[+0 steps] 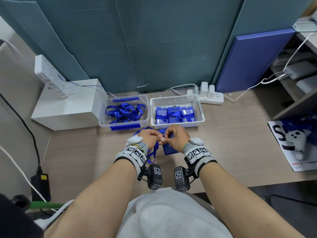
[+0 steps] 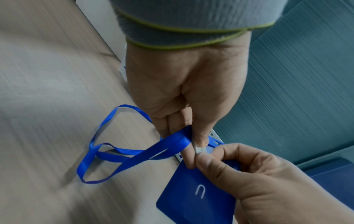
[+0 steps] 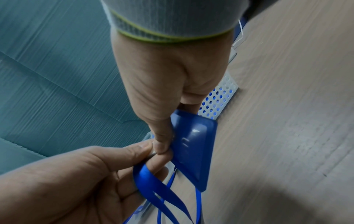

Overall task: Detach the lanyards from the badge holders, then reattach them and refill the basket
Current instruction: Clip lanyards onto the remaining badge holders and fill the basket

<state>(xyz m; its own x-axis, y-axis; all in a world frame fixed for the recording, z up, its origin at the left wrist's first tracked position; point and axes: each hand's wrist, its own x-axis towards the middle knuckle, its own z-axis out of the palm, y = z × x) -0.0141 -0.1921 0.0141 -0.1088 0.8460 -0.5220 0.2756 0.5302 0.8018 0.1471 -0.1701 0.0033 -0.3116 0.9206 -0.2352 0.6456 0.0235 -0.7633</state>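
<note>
Both hands meet over the desk just in front of the white basket (image 1: 177,98). My left hand (image 1: 159,140) pinches the small metal clip (image 2: 200,148) of a blue lanyard (image 2: 114,157), whose loops trail onto the desk to the left. My right hand (image 1: 165,139) grips the top of a blue badge holder (image 1: 169,149), its thumb (image 3: 161,145) pressed against the clip. The holder (image 3: 193,151) hangs tilted below the fingers. Whether the clip is hooked into the holder's slot is hidden by fingertips. The basket holds several badge holders with lanyards (image 1: 174,115).
A clear bin (image 1: 102,114) of loose blue lanyards stands left of the basket. A white box (image 1: 68,107) lies further left, and a power strip (image 1: 209,97) sits behind the basket. A white controller (image 1: 296,140) rests on a printed sheet at right.
</note>
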